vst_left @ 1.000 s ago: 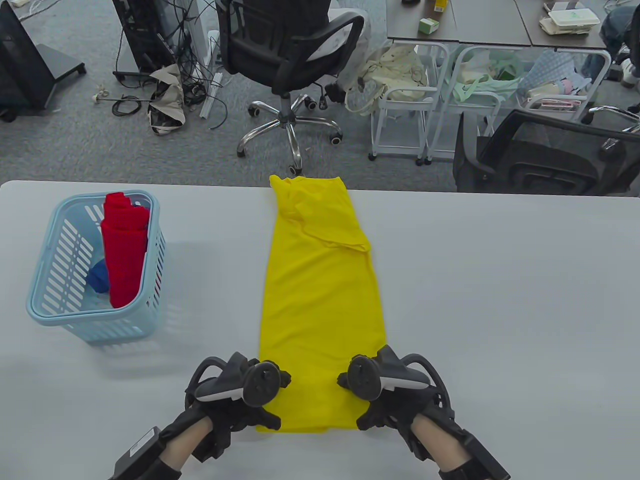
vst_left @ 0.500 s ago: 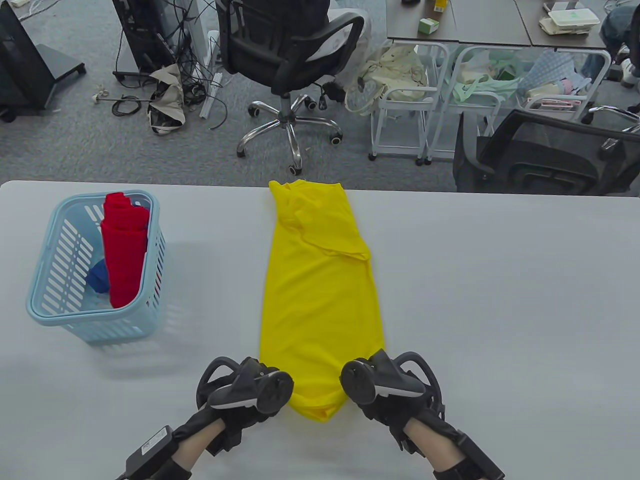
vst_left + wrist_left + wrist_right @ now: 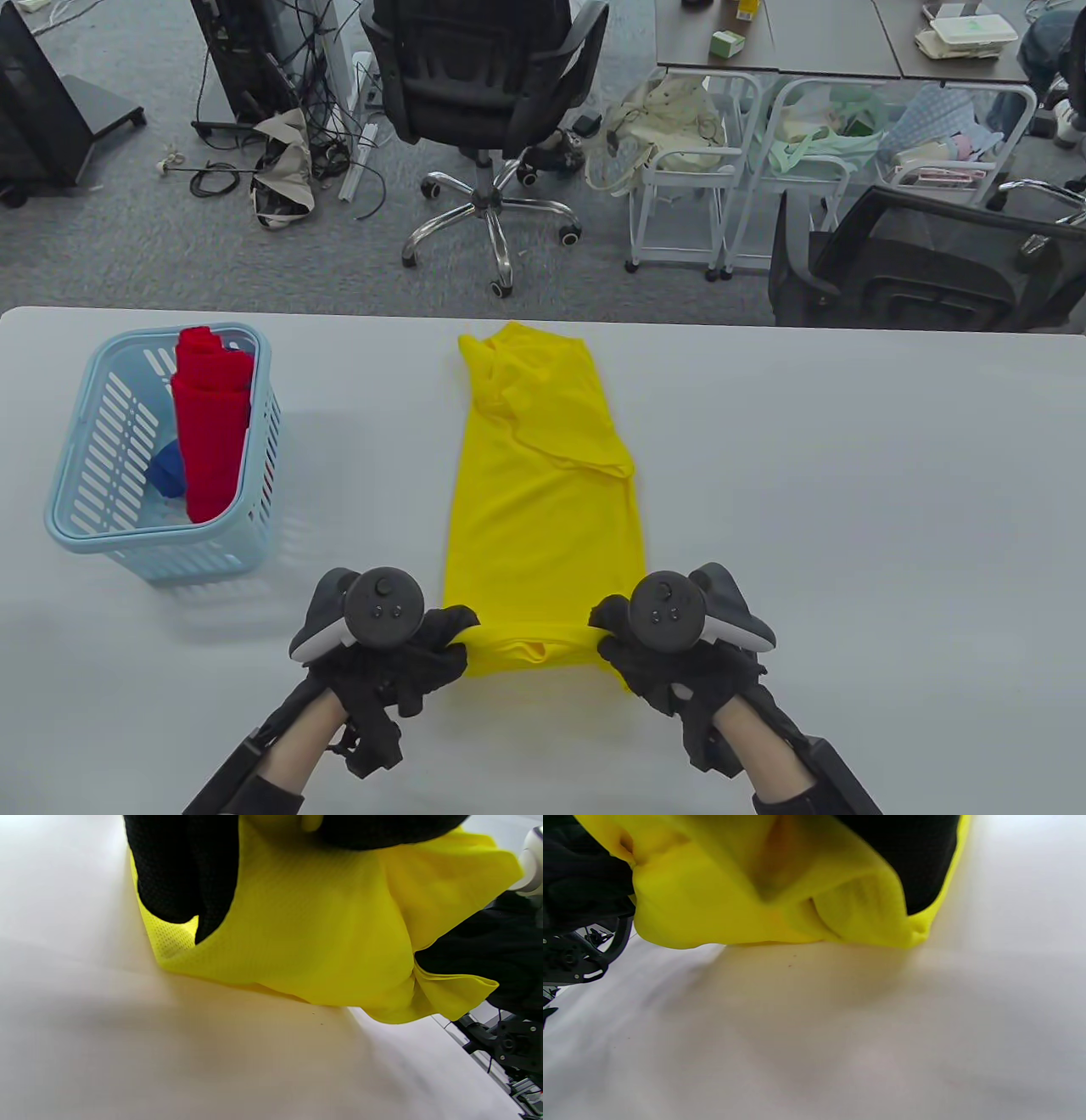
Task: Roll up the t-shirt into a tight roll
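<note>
A yellow t-shirt lies folded into a long strip down the middle of the white table, collar end far. Its near end is turned over into a short roll. My left hand grips the roll's left end and my right hand grips its right end. In the left wrist view black gloved fingers curl over the yellow fabric. The right wrist view shows the bunched yellow cloth under my right hand, just above the tabletop.
A light blue basket at the left of the table holds a rolled red garment and a blue one. Beyond the far table edge stand office chairs, carts and cables on the floor.
Both hands lifted the shirt's near hem and turned it over away from me into a first roll. The whole shirt slid a little toward me, and its far end no longer hangs over the table edge.
</note>
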`<state>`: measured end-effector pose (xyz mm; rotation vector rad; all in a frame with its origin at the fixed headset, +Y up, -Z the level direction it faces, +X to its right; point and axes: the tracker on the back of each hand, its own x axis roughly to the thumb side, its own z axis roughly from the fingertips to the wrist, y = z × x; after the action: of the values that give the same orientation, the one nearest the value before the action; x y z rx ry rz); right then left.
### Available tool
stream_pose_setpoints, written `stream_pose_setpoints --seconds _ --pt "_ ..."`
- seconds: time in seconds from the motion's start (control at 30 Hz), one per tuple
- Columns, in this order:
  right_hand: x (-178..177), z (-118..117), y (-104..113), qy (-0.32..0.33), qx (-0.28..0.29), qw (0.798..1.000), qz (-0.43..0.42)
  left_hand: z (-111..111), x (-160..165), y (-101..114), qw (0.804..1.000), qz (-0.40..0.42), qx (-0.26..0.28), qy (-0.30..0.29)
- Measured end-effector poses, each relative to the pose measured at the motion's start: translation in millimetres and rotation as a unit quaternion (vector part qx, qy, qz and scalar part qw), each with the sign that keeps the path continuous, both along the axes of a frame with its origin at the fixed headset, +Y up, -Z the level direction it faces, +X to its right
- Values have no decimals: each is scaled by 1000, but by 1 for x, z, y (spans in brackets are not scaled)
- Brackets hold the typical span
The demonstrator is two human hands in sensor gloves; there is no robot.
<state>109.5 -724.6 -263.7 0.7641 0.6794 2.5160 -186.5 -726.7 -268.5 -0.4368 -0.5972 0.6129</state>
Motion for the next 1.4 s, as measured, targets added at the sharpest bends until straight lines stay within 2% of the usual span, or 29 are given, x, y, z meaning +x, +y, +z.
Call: stream_pose_setpoints --seconds 0.13,0.17,0.23,0.33,0.47,0.57,0.63,0.67,0.73,0.77,0.83,0.9,1.0,1.03,1.07,1.13,1.2,1.23,1.3,1.4 --pt "6 -1 -2 24 -114 990 -74 -1 -4 -2 994 63 -85 -19" --pt "9 -2 0 26 -125 989 -80 -2 -5 -3 992 62 -109 -24" --pt "12 -6 0 21 -127 989 -76 -4 -7 -4 992 54 -114 -13" --pt "15 -23 -2 -5 -128 990 -51 -18 -4 4 998 -50 -30 37" --pt "14 -66 5 -51 -119 992 -2 -48 11 32 980 -158 68 100" --pt "9 -105 32 -113 -68 991 30 -85 24 61 949 -232 136 165" --pt "7 -127 52 -221 8 975 36 -115 30 76 911 -284 175 242" --pt "6 -136 59 -279 51 958 40 -130 31 79 894 -311 182 265" --pt "5 -142 63 -293 72 947 114 -150 31 75 872 -362 173 282" --pt "4 -140 60 -283 72 949 123 -152 29 72 872 -368 166 279" --pt "3 -129 47 -250 72 955 139 -146 27 57 888 -353 147 255" --pt "3 -117 25 -212 58 965 146 -133 26 35 906 -342 122 219" --pt "-2 -101 -24 -121 -39 981 143 -104 33 -9 939 -324 40 109" --pt "-3 -96 -34 -110 -53 981 154 -96 36 -20 942 -326 14 81" --pt "-6 -88 -47 -102 -59 977 179 -87 38 -32 936 -348 -18 52" --pt "-11 -73 -48 -98 3 968 231 -71 39 -51 915 -402 -43 21" --pt "-13 -62 -42 -78 11 968 238 -58 38 -55 898 -441 7 10" --pt "-12 -57 -36 -68 11 971 229 -51 37 -52 896 -443 23 1" --pt "-8 -55 -25 -73 3 976 207 -41 35 -45 906 -423 8 2" --pt "-1 -68 -13 -119 5 977 178 -33 33 -43 913 -407 21 9"
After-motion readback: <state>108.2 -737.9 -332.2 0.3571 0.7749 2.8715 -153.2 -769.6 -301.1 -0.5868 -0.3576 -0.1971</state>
